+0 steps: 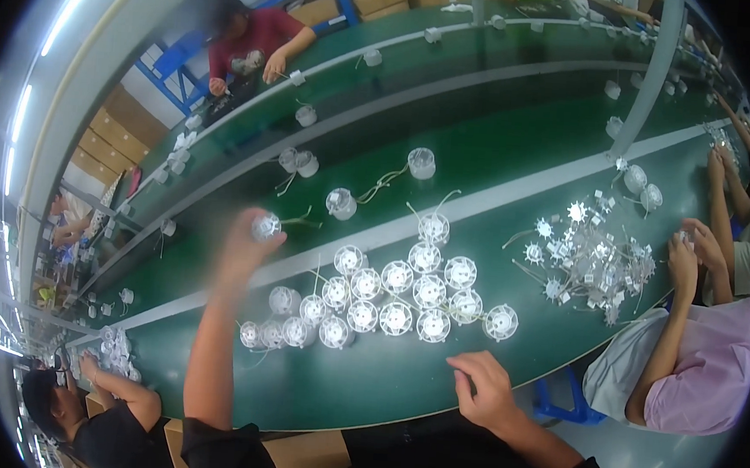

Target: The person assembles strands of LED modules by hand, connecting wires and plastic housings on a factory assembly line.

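My left hand (249,236) is stretched out over the green belt beyond the pale divider strip, slightly blurred. Its fingers are closed on a small clear round plastic housing (266,226) with thin wires trailing to the right. Near the front edge of the green table, my right hand (488,388) hovers with loosely bent fingers, thumb and forefinger apart, nothing between them. Between my hands lies a cluster of similar clear housings (395,319), most with a white, spoked round face upward. One housing (434,228) sits at the cluster's far end, its wires spread out.
A pile of silvery star-shaped pieces with wires (595,262) lies to the right. Wired housings (341,203) rest on the belt ahead. A grey post (650,88) rises at the far right. Co-workers sit at both sides and across the line; a blue stool (570,397) stands below the table.
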A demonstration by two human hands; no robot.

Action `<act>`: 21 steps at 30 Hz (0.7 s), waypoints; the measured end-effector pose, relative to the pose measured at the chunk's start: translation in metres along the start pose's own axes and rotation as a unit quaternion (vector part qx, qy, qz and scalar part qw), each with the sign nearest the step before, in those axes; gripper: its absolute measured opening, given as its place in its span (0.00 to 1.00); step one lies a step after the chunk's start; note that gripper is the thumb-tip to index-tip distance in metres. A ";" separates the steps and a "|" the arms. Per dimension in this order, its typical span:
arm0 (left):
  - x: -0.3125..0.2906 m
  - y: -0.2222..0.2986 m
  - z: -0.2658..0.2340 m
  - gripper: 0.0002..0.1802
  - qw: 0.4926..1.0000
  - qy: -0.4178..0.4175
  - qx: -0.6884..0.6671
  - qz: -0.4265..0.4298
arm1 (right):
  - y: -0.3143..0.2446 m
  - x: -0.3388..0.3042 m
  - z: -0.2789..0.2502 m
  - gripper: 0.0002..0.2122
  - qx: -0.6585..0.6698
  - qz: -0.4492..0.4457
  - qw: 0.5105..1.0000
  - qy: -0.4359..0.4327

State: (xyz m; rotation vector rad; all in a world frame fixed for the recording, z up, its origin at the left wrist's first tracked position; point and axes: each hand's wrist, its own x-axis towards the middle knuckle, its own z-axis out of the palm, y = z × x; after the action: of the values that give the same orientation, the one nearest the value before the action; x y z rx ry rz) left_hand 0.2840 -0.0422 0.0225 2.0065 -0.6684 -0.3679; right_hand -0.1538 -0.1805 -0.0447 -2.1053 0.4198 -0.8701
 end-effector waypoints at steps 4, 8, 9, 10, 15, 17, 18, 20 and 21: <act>0.047 -0.093 -0.051 0.29 0.971 0.011 0.240 0.008 | -0.001 0.006 0.004 0.15 -0.051 -0.025 0.998 -0.004; 0.098 -0.086 -0.098 0.36 0.949 -0.087 0.298 -0.052 | 0.004 -0.002 0.011 0.13 -0.132 -0.066 0.989 0.023; 0.109 -0.076 -0.102 0.38 0.920 -0.119 0.368 -0.065 | 0.005 -0.004 0.011 0.13 -0.171 -0.084 0.982 0.018; 0.120 -0.080 -0.107 0.38 0.919 -0.120 0.370 -0.063 | 0.005 -0.005 0.011 0.13 -0.171 -0.084 0.982 0.021; 0.208 -0.120 -0.063 0.39 0.853 -0.023 0.515 0.082 | 0.006 -0.002 0.010 0.11 -0.201 -0.092 0.975 -0.009; 0.242 -0.141 -0.061 0.40 0.860 -0.024 0.496 0.118 | 0.003 -0.005 0.008 0.11 -0.192 -0.101 0.976 -0.024; 0.259 -0.154 -0.083 0.38 0.955 -0.113 0.176 0.210 | 0.002 -0.004 0.006 0.11 -0.174 -0.118 0.977 -0.032; 0.272 -0.153 -0.065 0.37 0.919 -0.208 -0.185 0.279 | 0.006 -0.003 0.006 0.12 -0.176 -0.115 0.977 -0.044; 0.259 -0.143 -0.037 0.35 0.958 -0.178 -0.005 0.226 | 0.004 -0.003 0.006 0.12 -0.186 -0.103 0.976 -0.042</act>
State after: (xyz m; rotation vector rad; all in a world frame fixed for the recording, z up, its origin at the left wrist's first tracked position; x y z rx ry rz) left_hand 0.5544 -0.1135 -0.0792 1.7235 -1.3166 -0.4548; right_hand -0.1513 -0.1780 -0.0521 -2.5580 0.3432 -0.8667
